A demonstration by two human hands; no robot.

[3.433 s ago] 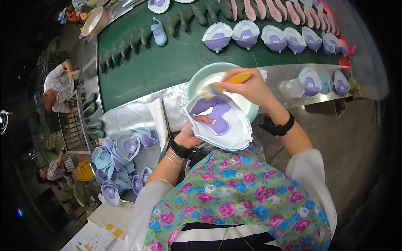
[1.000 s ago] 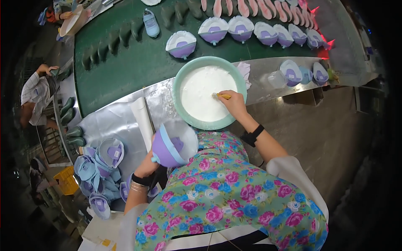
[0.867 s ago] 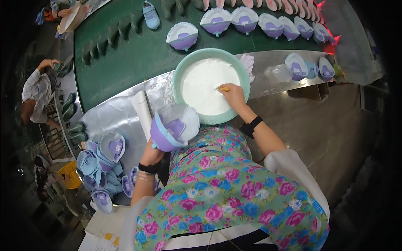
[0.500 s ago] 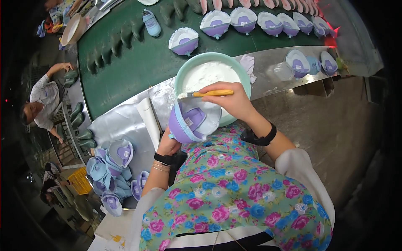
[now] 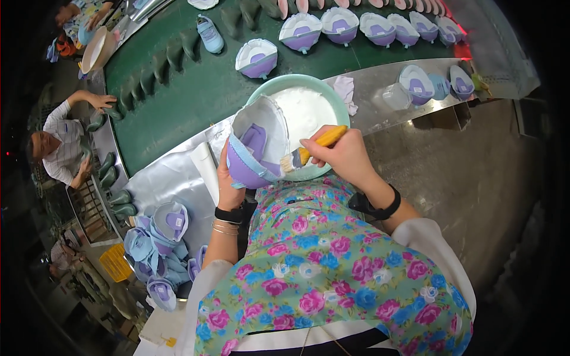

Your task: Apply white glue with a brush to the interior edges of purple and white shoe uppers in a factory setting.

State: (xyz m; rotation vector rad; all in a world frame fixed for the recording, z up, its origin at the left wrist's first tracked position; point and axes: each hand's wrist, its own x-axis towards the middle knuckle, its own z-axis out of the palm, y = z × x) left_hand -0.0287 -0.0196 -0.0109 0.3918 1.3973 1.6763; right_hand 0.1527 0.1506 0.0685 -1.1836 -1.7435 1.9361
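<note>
My left hand (image 5: pixel 228 188) holds up a purple and light-blue shoe upper (image 5: pixel 243 161), its pale inner lining turned toward me. In my right hand (image 5: pixel 347 155) is a paintbrush (image 5: pixel 304 155), gripped by its yellow handle. White stuff coats the bristles, which meet the upper's lower right rim. Just behind and below both hands stands a light-green basin (image 5: pixel 340 102) with white paste (image 5: pixel 309 113) in it. The upper overlaps the basin's left side.
Purple uppers (image 5: pixel 300 34) and dark shoe lasts (image 5: pixel 160 66) line the green conveyor belt (image 5: pixel 196 98). More uppers (image 5: pixel 157 246) are heaped at the left. A white roll (image 5: pixel 205 169) and crumpled cloth (image 5: pixel 344 92) flank the basin. Another person (image 5: pixel 62 142) handles lasts at the far left.
The upper has risen and turned in my left hand. My right hand has swung the brush from above the upper to its right rim. The far person's hand has reached the belt.
</note>
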